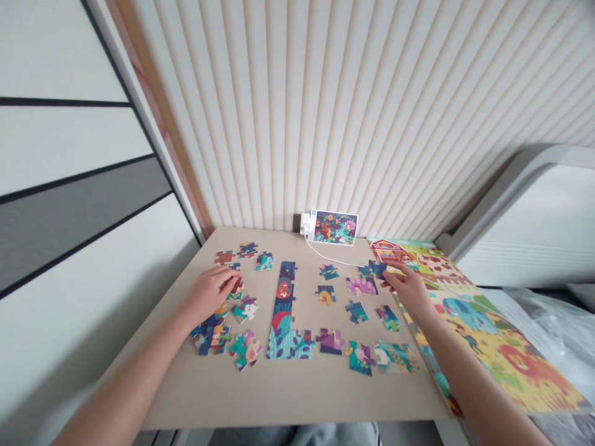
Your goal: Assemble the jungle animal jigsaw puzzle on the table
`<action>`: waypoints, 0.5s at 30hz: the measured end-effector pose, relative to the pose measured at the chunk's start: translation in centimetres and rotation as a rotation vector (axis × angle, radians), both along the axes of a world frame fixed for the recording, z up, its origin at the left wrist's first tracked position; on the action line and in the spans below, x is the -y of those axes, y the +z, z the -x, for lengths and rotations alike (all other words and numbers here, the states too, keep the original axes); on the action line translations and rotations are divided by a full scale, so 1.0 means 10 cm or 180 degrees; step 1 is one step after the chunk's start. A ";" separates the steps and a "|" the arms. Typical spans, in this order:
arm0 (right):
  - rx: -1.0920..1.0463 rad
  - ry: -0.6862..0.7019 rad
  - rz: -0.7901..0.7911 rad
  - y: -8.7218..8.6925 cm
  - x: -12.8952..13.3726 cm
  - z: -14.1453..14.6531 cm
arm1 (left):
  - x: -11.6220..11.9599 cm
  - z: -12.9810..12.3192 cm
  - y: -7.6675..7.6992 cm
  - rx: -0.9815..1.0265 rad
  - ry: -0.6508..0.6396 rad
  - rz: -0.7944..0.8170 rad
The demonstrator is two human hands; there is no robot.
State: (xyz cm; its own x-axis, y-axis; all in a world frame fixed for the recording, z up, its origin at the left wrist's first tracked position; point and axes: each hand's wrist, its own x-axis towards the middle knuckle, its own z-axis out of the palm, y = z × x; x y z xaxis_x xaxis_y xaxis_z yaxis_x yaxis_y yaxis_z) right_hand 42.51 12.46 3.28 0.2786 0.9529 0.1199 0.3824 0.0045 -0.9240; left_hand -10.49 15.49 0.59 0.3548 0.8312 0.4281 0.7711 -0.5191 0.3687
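Observation:
Jigsaw pieces with bright jungle and animal prints lie spread over a beige tabletop (297, 396). My left hand (209, 294) rests at the left of them, its fingertips over a small jigsaw piece (235, 290); the palm hides whatever lies beneath. Further right, my right hand (408, 291) reaches forward with its fingers apart, close to a dark blue jigsaw piece (372, 269). Between my hands stands a long joined strip of pieces (284, 310), turning right at its near end. A picture card (333, 227) of the puzzle leans against the wall.
A large farm-animal puzzle board (493, 334) lies along the table's right side, partly under my right forearm. A white charger and cable (305, 223) sit by the card. Ribbed panelling (297, 105) rises behind the table, and a pale cabinet (79, 186) stands to the left.

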 end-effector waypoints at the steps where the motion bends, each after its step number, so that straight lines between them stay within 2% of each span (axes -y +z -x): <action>1: 0.0000 0.0000 0.0000 0.00 -0.01 0.00 | 0.01 0.00 0.00 -0.0001 0.0001 0.0004; 15: 0.0077 0.0150 -0.0151 -0.01 -0.05 0.03 | -0.02 0.04 -0.06 -0.0086 -0.0052 0.0007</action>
